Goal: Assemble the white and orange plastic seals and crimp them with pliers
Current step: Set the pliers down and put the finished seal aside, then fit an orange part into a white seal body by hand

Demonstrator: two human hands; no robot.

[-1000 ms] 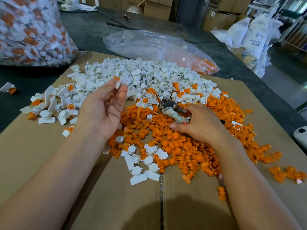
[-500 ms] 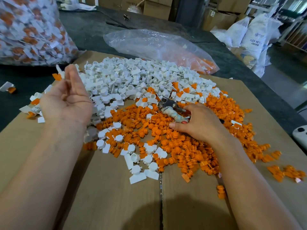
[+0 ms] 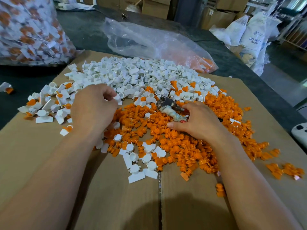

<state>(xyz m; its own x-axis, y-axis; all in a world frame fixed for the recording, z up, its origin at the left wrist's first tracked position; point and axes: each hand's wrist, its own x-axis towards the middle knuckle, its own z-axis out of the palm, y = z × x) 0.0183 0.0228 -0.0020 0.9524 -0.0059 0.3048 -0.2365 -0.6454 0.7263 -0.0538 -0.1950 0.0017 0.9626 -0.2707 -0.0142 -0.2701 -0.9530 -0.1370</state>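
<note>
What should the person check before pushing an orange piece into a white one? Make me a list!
1. White piece picked up: ok. The left hand pinches one white piece.
2. Orange piece picked up: not ok. Neither hand shows one; the orange pieces lie heaped on the cardboard.
3. Pliers ready: ok. The right hand grips the pliers on the orange heap.
4. Pliers' jaws empty: cannot tell, too small to see.
5. White piece's open end facing up: cannot tell, the fingers hide it.
</note>
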